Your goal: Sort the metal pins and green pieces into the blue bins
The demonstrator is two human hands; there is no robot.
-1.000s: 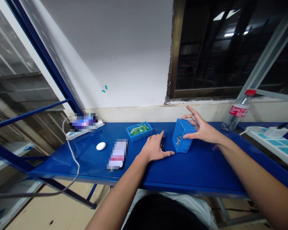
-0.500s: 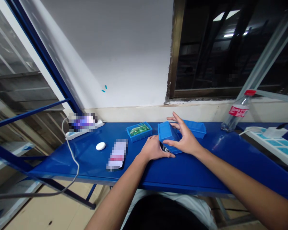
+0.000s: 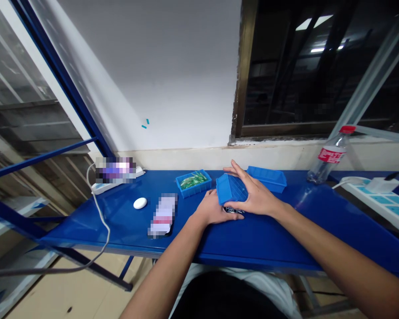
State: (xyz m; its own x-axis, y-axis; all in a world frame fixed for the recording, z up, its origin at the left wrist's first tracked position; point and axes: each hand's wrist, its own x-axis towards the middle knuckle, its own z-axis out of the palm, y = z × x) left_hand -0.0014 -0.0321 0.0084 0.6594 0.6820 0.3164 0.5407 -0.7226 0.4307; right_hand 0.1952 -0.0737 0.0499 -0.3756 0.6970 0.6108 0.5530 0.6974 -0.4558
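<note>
My right hand grips a small blue plastic bin, tipped over so its underside faces up. Below its lower edge shows a cluster of small dark and silvery pieces, too small to name. My left hand curls around the left and near side of these pieces, thumb along the front. The lower blue bin they seem to lie in is mostly covered by the tipped bin and my hands. Behind my left hand stands another blue bin filled with green pieces. Beyond my right hand is a further blue bin.
On the blue table lie a phone and a white oval object to the left. A red-capped plastic bottle stands at right, near a white power strip. Another strip with a cable sits at back left.
My right hand has turned the blue bin further over and lowered it slightly to the left, above the small pieces. My left hand stays nearly in place.
</note>
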